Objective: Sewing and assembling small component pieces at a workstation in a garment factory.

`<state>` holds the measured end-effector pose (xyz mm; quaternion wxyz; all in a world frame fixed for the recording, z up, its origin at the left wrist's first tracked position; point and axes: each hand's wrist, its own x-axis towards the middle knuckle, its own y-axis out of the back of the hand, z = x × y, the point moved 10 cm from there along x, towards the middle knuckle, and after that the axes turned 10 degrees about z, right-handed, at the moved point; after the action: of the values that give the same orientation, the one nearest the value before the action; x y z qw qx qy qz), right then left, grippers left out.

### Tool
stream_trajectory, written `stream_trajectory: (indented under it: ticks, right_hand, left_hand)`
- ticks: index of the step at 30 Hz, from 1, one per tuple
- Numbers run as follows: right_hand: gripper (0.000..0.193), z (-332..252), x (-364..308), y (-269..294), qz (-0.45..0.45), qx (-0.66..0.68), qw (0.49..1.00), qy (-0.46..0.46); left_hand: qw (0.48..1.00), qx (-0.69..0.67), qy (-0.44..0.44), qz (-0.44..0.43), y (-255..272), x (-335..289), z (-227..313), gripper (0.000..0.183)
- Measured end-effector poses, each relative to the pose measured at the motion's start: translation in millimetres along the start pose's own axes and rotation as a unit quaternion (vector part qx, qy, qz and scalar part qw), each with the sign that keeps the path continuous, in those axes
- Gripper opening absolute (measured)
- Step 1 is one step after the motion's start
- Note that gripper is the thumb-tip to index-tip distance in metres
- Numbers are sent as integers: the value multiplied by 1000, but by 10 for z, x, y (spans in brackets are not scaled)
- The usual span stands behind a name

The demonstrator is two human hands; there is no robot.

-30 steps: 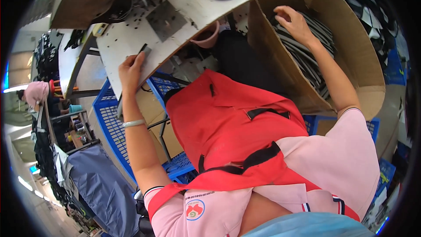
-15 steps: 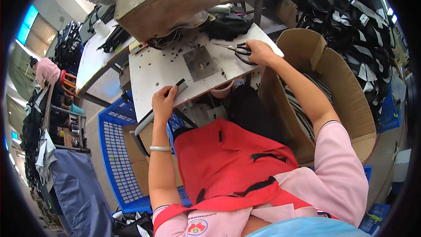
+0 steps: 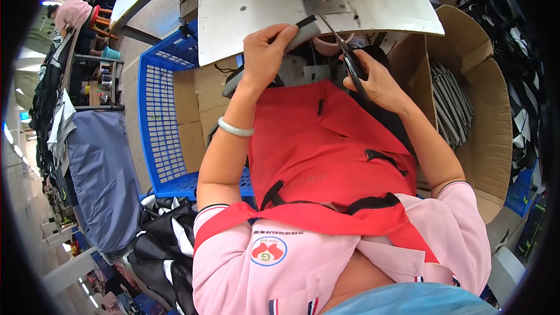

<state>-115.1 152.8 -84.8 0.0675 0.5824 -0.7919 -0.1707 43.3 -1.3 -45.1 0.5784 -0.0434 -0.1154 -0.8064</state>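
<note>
While the left hand (image 3: 263, 52) pinches a dark strip (image 3: 274, 52) at the near edge of the desk (image 3: 245, 6), its grip clamped on the strip's upper end, the right hand (image 3: 376, 81) holds black scissors (image 3: 344, 52) with the blades angled up toward that same end. The right grip is closed through the handles; whether the blades are apart or together I cannot tell, since they read as one thin line. The strip runs down-left from the fingers, over the desk edge and toward the red apron (image 3: 326, 151).

To do this well, I judge the strip should be kept taut and close to the blade tips, the thumb held clear of the cutting line. A steady wrist matters more than speed. A cardboard box (image 3: 484, 111) of similar strips stands to the right, a blue crate (image 3: 160, 116) to the left.
</note>
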Motion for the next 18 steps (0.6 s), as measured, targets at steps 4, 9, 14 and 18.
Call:
stream_trajectory:
  ticks: [4,9,14,18]
  right_hand:
    - [60,-81,-74,-45,-4,-11,1000,11]
    - [52,-41,-98,-56,20,-40,999,20]
    - [34,94,-61,-108,-16,41,998,-35]
    - [28,73,51,88,-21,48,992,-112]
  left_hand:
    - [1000,-20,-22,-9,-49,-123,-3,17]
    - [999,11,-38,-9,-106,-179,-14,17]
    - [1000,5,-29,-5,-129,-152,-6,18]
    - [998,37,-53,7,-42,-134,71,18]
